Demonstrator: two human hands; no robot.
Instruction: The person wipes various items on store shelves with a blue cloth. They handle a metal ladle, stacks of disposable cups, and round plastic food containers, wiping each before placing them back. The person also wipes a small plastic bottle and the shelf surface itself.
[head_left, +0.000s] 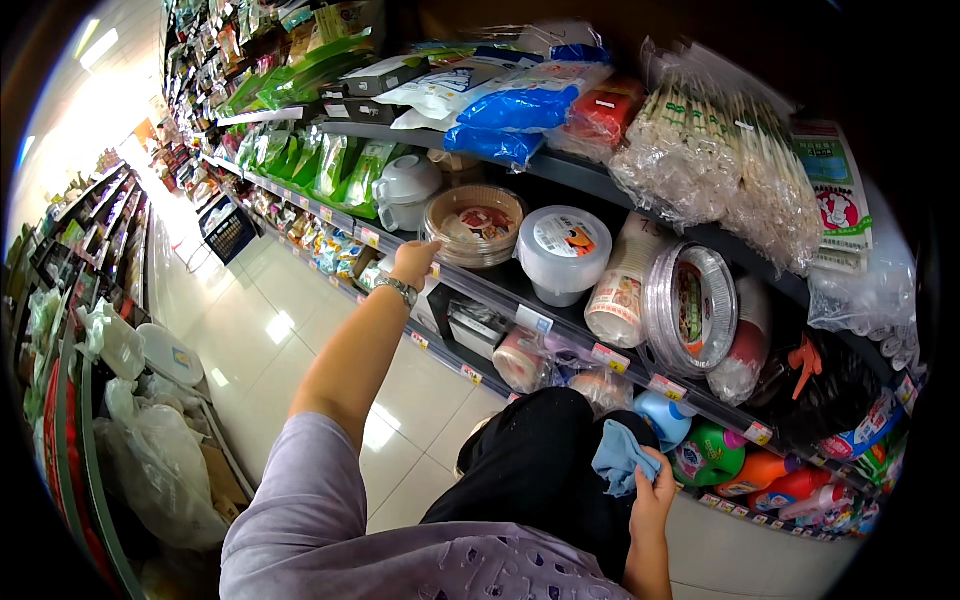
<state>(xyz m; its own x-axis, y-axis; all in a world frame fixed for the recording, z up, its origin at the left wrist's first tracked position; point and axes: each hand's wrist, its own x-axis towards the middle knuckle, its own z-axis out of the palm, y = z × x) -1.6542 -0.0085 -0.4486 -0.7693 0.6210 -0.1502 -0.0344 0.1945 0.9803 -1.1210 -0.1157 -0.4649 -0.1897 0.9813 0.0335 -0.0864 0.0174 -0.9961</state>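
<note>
Left hand (415, 262): your fingers curl onto the grey metal shelf edge (470, 285).
Right hand (652, 492): you're clutching 1 soft blue cloth (620, 457); light, limp, so bunch it mid-fold.

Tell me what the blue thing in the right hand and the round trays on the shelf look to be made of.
Blue cloth, gripped by the right hand: soft fabric, matte, crumpled in folds. Round trays: probably thin aluminium foil, shiny silver with crimped rims, stacked inside clear plastic wrap.

Left arm (350, 350) outstretched, right hand (652, 492) fingers curled closed
</note>
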